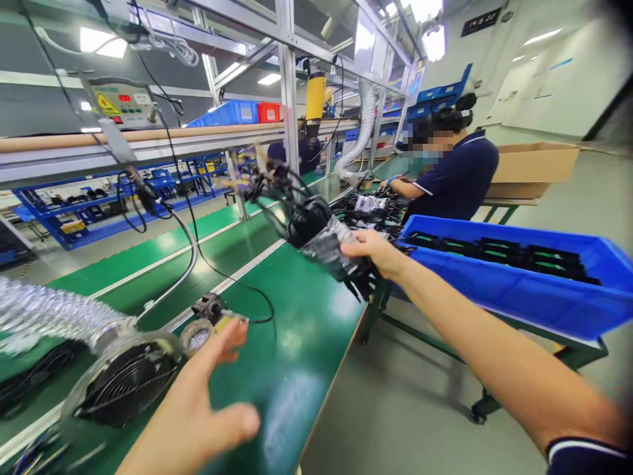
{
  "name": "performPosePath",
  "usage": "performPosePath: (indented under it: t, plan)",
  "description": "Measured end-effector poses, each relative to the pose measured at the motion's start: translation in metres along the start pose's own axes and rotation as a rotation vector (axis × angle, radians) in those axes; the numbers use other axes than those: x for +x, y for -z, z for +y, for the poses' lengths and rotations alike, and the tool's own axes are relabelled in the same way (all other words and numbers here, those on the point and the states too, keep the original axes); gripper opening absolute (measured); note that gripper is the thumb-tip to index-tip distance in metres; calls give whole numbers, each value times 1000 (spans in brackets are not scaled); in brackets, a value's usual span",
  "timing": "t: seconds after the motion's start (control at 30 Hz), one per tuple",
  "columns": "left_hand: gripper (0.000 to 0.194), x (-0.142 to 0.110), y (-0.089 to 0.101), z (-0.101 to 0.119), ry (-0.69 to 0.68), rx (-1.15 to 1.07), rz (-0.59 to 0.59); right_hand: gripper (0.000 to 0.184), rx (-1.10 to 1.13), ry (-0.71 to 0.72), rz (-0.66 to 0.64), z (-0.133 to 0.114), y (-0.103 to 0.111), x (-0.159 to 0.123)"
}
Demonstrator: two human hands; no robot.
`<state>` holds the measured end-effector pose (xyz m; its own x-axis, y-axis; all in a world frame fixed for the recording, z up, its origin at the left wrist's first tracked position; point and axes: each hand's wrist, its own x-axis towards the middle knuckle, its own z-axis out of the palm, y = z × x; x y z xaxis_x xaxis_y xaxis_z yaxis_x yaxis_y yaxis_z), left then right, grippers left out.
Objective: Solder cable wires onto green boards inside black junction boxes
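Our right hand (372, 251) is closed in a narrow grip, thumb uppermost, on the cable bundle (316, 227), a mass of black cables in a clear, shiny wrap. From that hand the bundle stretches toward 10 o'clock, with some loose black ends dangling below the wrap; we hold it above the green bench (291, 323), and its far end is blurred. Our left hand (200, 402) is empty and spread wide, thumb well away from the fingers, and the bundle lies toward 1 o'clock from it, well apart.

Near the left fingertips, toward 12 o'clock from that hand, we see a ring-shaped roll (196, 335) and a small black holder (208, 305) just beside it. A black fan (131, 382) sits at 10 o'clock from the left hand, close to our forearm.

From our right hand, a pile of similar cables (370, 204) lies at 12 o'clock on the bench, a person (457, 175) in a dark shirt works at 1 to 2 o'clock, and a blue bin (509, 284) holding black parts stands at 3 o'clock.
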<state>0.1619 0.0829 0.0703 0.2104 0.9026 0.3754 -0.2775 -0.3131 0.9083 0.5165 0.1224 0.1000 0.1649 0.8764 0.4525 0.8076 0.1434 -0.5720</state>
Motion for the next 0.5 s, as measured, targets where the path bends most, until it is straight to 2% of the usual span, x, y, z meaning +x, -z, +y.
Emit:
performPosePath:
  t: [0.07, 0.1, 0.2, 0.33, 0.4, 0.5]
  plan:
    - [74, -5, -3, 4, 83, -29, -72, 49, 94, 108, -98, -33, -24, -44]
    - [83, -6, -3, 5, 124, -125, -74, 53, 128, 157, -126, -51, -34, -65]
    - [77, -14, 7, 11, 91, -195, 59, 67, 194, 277, -124, -103, -60, -119]
    - [78, -50, 45, 31, -45, -232, 174, 73, 195, 530, 24, -153, -91, -162]
    - [82, -75, 68, 43, -103, -244, 177, 76, 193, 659, 116, -171, -107, -176]
    - [96, -114, 100, 60, -60, -217, 118, 72, 260, 766, 188, -196, -126, -190]
